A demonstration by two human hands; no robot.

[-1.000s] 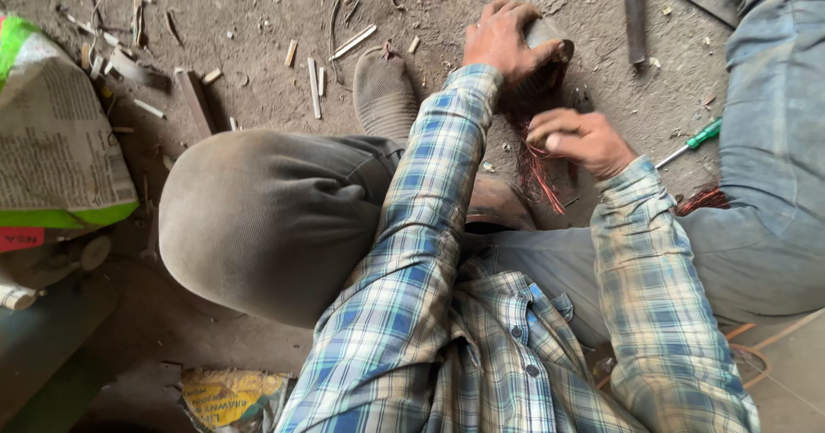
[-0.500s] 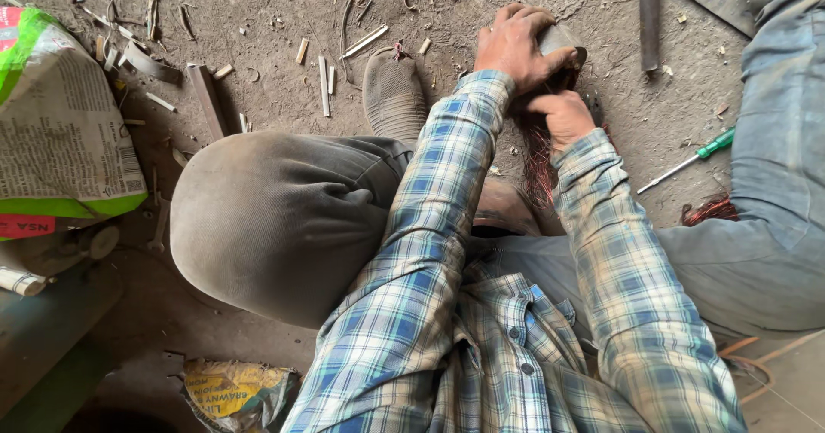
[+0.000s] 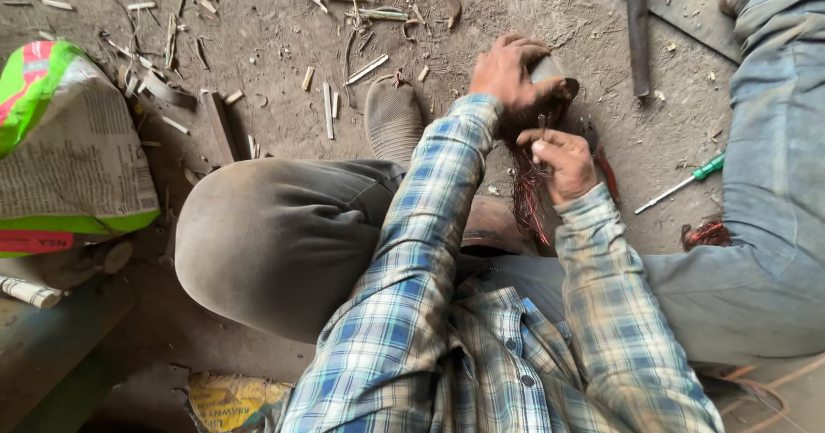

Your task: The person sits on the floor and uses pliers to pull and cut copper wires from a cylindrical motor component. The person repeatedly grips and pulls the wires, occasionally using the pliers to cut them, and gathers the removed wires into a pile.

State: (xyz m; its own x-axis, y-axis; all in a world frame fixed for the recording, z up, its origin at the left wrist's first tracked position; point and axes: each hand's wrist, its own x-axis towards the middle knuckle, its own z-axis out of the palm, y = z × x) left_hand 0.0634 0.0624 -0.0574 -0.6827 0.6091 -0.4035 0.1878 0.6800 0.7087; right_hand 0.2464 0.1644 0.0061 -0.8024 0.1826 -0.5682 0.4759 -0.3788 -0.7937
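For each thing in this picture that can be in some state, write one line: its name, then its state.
Left hand: closed over a dark metal part.
Right hand: pinching a thin tool upright.
Copper wire: loose, bunched strands under the hands.
Screwdriver: lying flat on the floor, untouched.
Sack: standing, crumpled.
Metal bar: lying on the floor.

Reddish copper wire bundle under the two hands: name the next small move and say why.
Probably a short pull toward the body with the right hand: it pinches strands at the top of the reddish copper wire bundle, while the left hand presses down on the dark round metal part the wires come from.
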